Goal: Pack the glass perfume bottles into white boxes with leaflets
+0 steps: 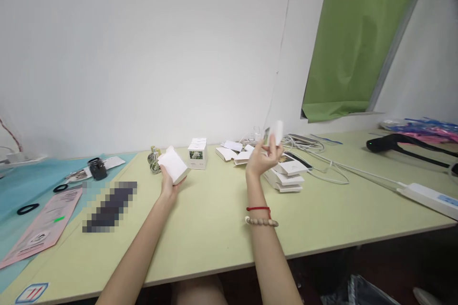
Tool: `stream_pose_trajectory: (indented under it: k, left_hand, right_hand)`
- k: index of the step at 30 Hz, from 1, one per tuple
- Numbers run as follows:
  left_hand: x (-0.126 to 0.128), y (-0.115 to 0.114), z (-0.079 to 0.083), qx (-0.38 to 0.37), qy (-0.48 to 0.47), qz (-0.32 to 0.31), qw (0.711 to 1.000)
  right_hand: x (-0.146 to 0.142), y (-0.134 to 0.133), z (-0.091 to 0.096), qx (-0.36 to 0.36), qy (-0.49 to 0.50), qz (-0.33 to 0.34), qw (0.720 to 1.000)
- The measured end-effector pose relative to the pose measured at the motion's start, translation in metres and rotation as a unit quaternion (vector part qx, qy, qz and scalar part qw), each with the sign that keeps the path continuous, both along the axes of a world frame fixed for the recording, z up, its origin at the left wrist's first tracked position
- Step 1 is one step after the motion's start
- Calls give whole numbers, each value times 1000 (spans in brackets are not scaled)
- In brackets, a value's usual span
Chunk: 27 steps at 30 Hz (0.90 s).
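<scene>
My left hand [168,186] is closed around a plain white cardboard box [174,164], held tilted a little above the table. My right hand [263,157] is raised, its fingers closed on a blurred white item with a green picture [278,131]; motion hides its exact kind. Under and beside my right hand lies a stack of flattened white cartons [288,178]. A white box with a flower picture [197,156] stands upright near the wall, right of my left hand. Between it and my right hand, white carton pieces [232,152] lie loosely.
Behind my left hand sits a tape-like roll [154,159]. A dark jar [97,168] and a pink packet [45,228] lie left on blue sheeting. White cables [331,164] run right to a power strip [429,198]; a black headset-like frame [393,143] lies behind it.
</scene>
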<state>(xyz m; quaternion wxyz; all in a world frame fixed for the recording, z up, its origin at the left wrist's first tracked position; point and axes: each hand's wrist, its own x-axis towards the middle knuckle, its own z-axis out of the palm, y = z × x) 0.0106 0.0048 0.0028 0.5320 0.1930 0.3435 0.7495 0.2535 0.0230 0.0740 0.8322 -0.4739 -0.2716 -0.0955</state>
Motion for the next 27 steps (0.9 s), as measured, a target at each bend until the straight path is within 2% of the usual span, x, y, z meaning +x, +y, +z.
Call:
stream_pose_trajectory:
  k: [3, 5, 8, 12, 16, 20, 23, 25, 27]
  left_hand:
    - [-1, -2, 4, -4, 34, 13, 999]
    - [-2, -4, 6, -16, 35, 10, 999]
    - [-4, -6, 9, -11, 24, 15, 1000]
    - [-6, -7, 12, 3, -1, 22, 1000]
    - [-8, -7, 13, 3, -25, -7, 1000]
    - [-8, -7, 11, -11, -7, -52, 999]
    - [-7, -5, 7, 4, 15, -65, 998]
    - [-6, -4, 5, 15, 24, -53, 998]
    - [-5, -3, 4, 24, 29, -47, 998]
  right_hand:
    - [-34, -6, 0, -27, -76, 65, 995]
    - [-55, -9, -4, -57, -138, 130, 980]
    - [-79, -13, -18, -93, -235, 225, 941]
    - [-99, -16, -41, -129, -312, 307, 890]
    - [-105, -14, -56, -145, -252, 359, 887]
    - [-102, -5, -55, -102, -148, 424, 887]
    - [-98, 2, -51, -80, -92, 493, 861]
    - [-97, 6, -51, -72, -83, 541, 834]
    - [-96, 9, -54, -78, -86, 564, 818]
